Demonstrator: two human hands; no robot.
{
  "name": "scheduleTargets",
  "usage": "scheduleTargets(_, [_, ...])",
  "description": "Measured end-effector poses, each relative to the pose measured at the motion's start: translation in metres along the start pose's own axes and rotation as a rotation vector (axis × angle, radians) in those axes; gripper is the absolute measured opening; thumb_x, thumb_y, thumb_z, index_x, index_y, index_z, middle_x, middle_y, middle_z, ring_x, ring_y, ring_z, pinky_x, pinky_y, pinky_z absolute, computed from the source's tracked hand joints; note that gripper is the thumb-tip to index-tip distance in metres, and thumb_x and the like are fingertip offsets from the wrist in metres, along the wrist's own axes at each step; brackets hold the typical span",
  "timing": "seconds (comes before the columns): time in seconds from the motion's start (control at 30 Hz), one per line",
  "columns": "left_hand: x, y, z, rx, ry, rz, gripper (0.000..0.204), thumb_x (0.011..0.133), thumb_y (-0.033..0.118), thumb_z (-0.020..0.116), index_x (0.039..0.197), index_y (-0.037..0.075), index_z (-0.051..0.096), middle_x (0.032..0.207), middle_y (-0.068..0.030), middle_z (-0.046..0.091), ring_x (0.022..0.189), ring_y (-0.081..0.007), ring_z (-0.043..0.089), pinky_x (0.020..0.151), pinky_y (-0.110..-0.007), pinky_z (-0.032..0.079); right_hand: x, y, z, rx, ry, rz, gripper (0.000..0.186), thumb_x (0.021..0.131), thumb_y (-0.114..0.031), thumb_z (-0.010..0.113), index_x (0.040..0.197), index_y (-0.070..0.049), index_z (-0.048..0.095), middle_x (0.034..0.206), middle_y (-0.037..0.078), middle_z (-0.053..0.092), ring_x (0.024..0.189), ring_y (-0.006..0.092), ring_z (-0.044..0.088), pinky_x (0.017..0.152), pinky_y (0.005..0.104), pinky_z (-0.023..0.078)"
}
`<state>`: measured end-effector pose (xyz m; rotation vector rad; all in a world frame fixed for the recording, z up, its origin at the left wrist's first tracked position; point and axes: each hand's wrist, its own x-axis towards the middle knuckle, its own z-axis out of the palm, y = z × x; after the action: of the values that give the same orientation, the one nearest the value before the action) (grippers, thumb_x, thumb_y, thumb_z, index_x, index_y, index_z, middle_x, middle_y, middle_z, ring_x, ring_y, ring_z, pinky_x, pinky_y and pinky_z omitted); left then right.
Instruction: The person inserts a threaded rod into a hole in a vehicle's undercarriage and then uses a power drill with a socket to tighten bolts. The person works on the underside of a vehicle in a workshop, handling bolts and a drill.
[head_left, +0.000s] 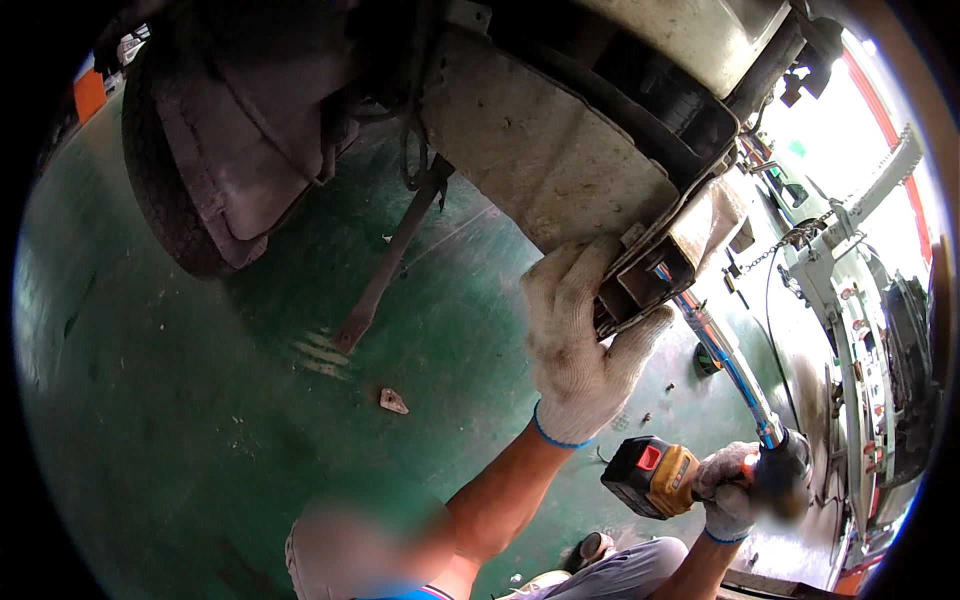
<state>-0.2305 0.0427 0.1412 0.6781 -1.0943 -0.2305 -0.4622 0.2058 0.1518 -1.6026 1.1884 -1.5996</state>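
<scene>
My left hand (585,340), in a white knit glove with blue cuff, grips the box-shaped metal end piece (640,285) under the vehicle body. Its fingers lie along one side and the thumb is on the lower side. My right hand (728,490), also gloved, is closed round the handle of a cordless impact wrench (780,475) with a yellow and black battery (650,478). From the wrench a long shiny socket extension (728,365) runs up into the end piece's opening, where its tip is hidden.
A dirty pale panel (540,140) hangs overhead, and a tyre (160,190) stands at left. A metal bar (390,260) slants to the green floor (150,400), near a small block (393,401). A metal frame with a chain (805,235) stands right. My knee (640,570) shows below.
</scene>
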Motion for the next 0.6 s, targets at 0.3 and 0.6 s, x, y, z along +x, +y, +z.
scheduleTargets(0.3, [-0.003,0.002,0.003,-0.057,0.015,-0.053,0.065,0.08,0.031,0.079,0.131,0.0,0.053,0.124,-0.021,0.05,0.109,-0.0356,0.047,0.092,-0.046,0.043,-0.002,0.0,-0.007,-0.132,0.054,-0.044,0.023,0.072,-0.009,0.075,0.083,-0.005,0.054,0.064,0.007,0.054,0.05,0.0202,0.054,0.047,0.032,0.046])
scheduleTargets(0.6, [-0.002,-0.003,0.003,0.032,-0.012,0.018,0.067,0.08,0.028,0.08,0.132,-0.001,0.051,0.126,-0.0217,0.049,0.11,-0.0361,0.046,0.093,-0.047,0.043,-0.007,0.014,-0.018,-0.009,0.032,0.008,0.037,0.07,-0.019,0.083,0.093,-0.005,0.057,0.074,0.01,0.059,0.054,0.0197,0.056,0.047,0.0305,0.047])
